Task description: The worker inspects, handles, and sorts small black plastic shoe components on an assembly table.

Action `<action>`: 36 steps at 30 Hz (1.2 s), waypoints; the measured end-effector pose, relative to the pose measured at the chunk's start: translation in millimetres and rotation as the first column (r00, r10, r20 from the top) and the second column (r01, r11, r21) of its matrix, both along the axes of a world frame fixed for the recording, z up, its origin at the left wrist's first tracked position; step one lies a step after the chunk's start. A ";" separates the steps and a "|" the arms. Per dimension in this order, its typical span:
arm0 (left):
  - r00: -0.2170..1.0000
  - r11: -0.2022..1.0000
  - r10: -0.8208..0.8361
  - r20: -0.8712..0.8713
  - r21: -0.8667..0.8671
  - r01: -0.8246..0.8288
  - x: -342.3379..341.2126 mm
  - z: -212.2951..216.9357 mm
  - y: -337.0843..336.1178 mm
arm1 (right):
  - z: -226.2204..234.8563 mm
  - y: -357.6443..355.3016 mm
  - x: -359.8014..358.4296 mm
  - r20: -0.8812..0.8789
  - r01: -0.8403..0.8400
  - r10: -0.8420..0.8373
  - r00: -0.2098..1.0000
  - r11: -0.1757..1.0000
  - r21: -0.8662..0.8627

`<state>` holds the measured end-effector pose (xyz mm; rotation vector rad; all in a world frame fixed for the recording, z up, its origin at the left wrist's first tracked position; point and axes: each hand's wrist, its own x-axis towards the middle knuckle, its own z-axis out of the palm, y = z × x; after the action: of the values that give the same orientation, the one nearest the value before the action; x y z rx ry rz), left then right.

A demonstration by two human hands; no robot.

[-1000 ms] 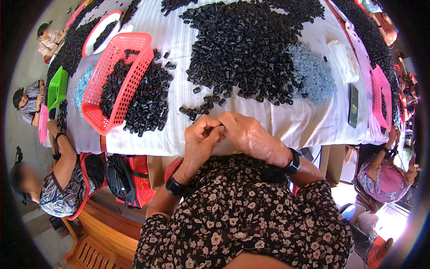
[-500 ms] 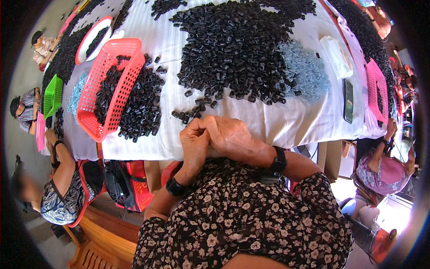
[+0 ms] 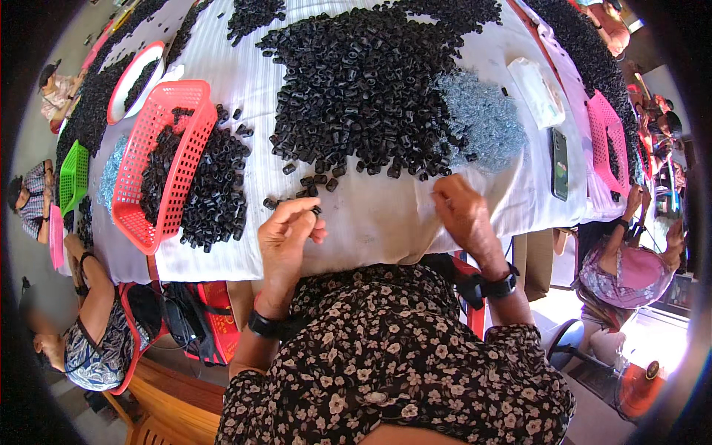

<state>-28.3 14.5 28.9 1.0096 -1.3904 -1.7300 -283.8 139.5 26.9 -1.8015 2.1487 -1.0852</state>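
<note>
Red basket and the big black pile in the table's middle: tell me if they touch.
Apart. The head view shows a strip of bare white tablecloth between the red basket and the big black pile.

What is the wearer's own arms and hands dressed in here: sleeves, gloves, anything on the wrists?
Both hands are bare, no gloves. The left hand has a black band at its wrist; the right hand has a black watch-like strap. Short sleeves of a dark floral-print top end above the elbows.
</note>
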 end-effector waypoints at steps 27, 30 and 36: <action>0.710 0.277 0.644 0.285 -0.952 0.130 64.0 39.5 -94.1 | -16.9 -15.1 0.9 -0.163 0.254 -0.257 0.952 0.966 -0.040; 0.835 0.556 0.330 0.440 -0.806 0.205 31.5 24.1 -82.8 | -1.2 -12.6 9.0 0.118 0.229 -0.234 0.965 0.972 0.052; 0.763 0.614 0.149 0.630 -0.663 0.428 -6.0 -3.3 -84.6 | 8.4 -14.8 24.7 0.334 0.097 -0.110 0.936 0.994 0.055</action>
<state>-34.3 -70.1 25.5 0.9774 -2.4372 -0.6180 -259.1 124.7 35.3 -1.3787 2.0568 -1.2605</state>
